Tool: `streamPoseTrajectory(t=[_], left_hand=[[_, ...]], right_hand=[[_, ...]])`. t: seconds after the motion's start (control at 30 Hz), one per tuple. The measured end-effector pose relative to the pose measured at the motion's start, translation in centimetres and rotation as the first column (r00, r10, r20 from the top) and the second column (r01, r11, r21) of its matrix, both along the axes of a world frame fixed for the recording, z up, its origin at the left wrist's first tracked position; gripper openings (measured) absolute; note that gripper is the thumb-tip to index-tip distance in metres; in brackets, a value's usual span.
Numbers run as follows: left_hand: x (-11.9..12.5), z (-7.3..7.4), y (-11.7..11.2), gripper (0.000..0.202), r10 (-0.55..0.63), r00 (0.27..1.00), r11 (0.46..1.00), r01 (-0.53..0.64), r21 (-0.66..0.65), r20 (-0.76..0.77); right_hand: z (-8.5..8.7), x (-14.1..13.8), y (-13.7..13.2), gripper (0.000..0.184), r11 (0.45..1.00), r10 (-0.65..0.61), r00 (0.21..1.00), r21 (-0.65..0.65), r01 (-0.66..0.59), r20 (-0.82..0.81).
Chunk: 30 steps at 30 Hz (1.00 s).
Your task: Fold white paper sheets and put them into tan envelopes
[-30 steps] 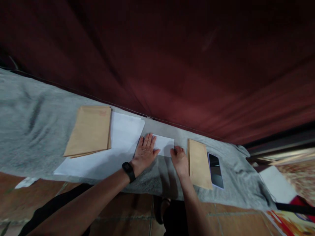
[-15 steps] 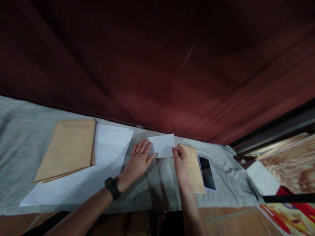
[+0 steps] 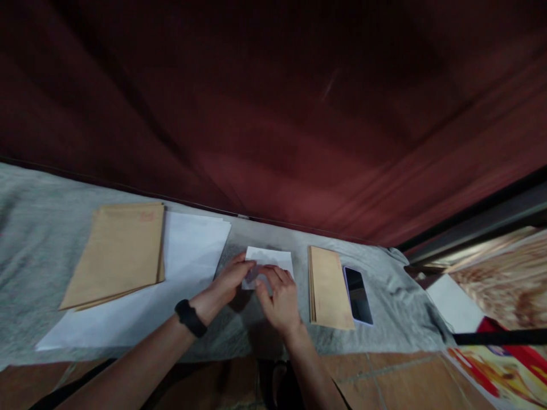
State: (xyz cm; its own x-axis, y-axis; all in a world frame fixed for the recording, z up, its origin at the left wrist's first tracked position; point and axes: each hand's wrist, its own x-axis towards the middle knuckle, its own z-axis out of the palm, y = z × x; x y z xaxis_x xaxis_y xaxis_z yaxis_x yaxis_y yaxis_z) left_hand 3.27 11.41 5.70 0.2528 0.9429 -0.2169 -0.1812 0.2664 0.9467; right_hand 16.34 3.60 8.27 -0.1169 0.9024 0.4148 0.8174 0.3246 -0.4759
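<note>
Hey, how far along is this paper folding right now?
Done: one paper is already folded small. In hand: the left hand and right hand both pinch its near edge over the grey cloth. Left, likely: the flat white sheets under the left envelopes look unfolded; the right envelopes by the phone lie untouched.

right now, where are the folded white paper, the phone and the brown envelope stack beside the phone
folded white paper (image 3: pixel 276 257): head view, bare upper part near its far edge
phone (image 3: pixel 358 295): head view, middle of its dark screen
brown envelope stack (image 3: pixel 328 287): head view, middle of the top envelope
</note>
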Motion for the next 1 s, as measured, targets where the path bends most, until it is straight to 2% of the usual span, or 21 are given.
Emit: streamPoseTrajectory(t=[0.1,0.13,0.2,0.27,0.33,0.47,0.53,0.63,0.87,0.93,1.0], left_hand=[[-0.7,-1.0,0.4,0.03,-0.045,0.999,0.997,0.044,-0.061,-0.013],[-0.8,-1.3,0.5,0.03,-0.048,0.997,0.998,0.045,-0.042,-0.066],[-0.7,-1.8,0.9,0.026,-0.009,0.964,0.997,0.029,0.07,-0.267],[-0.6,-2.3,1.0,0.027,0.065,0.862,0.977,0.049,0.209,-0.503],[-0.4,-2.6,0.9,0.034,0.111,0.731,0.95,0.121,0.288,-0.673],[-0.4,-2.7,-0.1,0.044,0.151,0.48,0.926,0.237,0.293,-0.864],[-0.5,-2.3,-0.5,0.047,0.164,0.386,0.92,0.272,0.282,-0.908],[-0.6,-1.5,-0.8,0.049,0.163,0.314,0.912,0.313,0.264,-0.935],[-0.9,-0.7,-1.0,0.056,0.18,0.176,0.894,0.38,0.235,-0.968],[-1.1,-0.6,-1.1,0.055,0.21,0.15,0.874,0.415,0.254,-0.966],[-1.2,-0.6,-1.3,0.051,0.287,0.122,0.836,0.452,0.311,-0.95]], right_hand=[[-0.3,1.5,0.5,0.035,0.989,-0.145,0.977,-0.039,0.141,-0.158],[-0.6,1.9,0.8,0.036,0.98,-0.196,0.962,-0.052,0.19,-0.189],[-1.3,2.4,1.2,0.036,0.968,-0.249,0.943,-0.073,0.238,-0.222],[-2.2,2.4,1.6,0.036,0.971,-0.239,0.943,-0.089,0.224,-0.233],[-3.3,1.9,2.0,0.038,0.977,-0.202,0.952,-0.108,0.181,-0.23],[-5.3,0.4,2.1,0.042,0.982,-0.143,0.985,-0.139,0.129,-0.093],[-6.1,-0.1,2.0,0.043,0.983,-0.123,0.991,-0.13,0.127,0.044],[-6.8,-0.5,1.6,0.046,0.982,-0.124,0.974,-0.115,0.148,0.192],[-7.4,-0.3,1.3,0.049,0.975,-0.168,0.949,-0.095,0.199,0.268],[-7.6,-0.3,1.3,0.051,0.976,-0.17,0.943,-0.08,0.2,0.287],[-7.8,-0.3,1.3,0.052,0.978,-0.166,0.937,-0.072,0.197,0.306]])
